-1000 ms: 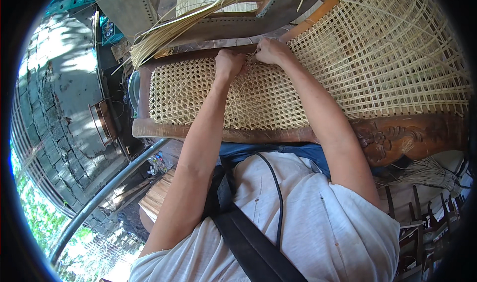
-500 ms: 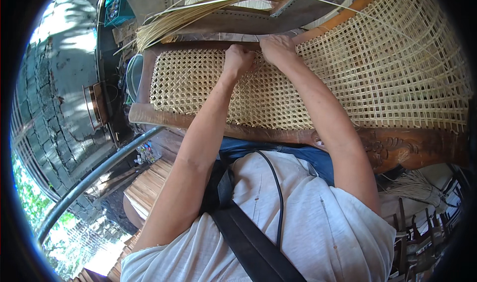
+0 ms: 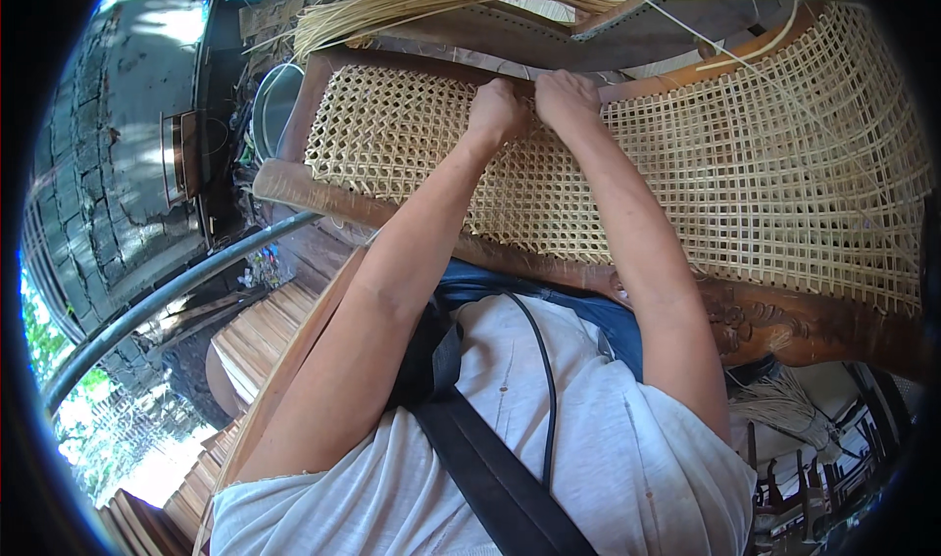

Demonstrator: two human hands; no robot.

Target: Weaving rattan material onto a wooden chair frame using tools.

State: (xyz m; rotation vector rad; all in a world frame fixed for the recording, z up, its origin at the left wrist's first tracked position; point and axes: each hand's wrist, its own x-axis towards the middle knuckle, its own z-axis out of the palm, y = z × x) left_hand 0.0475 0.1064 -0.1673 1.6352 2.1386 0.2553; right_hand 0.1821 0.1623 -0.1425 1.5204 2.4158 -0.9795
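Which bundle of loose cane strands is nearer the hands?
The upper bundle, beyond the woven panel, ahead of the left hand and right hand; the other bundle is farther off, at lower right below the carved rail.

This was a furniture workshop for cane weaving, partly open to the air. A cane panel [image 3: 725, 164] at two o'clock, tightly patterned toward ten and a plain open grid toward three, filled a wooden frame whose carved rail [image 3: 774, 326] ran past half past three. A bundle of pale strands [image 3: 392, 12] lay at half past eleven, beside a second frame [image 3: 500, 32] edged with small holes at twelve. More loose strands [image 3: 784, 406] showed at four, and stacked wood [image 3: 257, 336] at eight. Daylight and greenery [image 3: 44, 331] (blurred by the lens rim) appeared beyond, toward half past eight.
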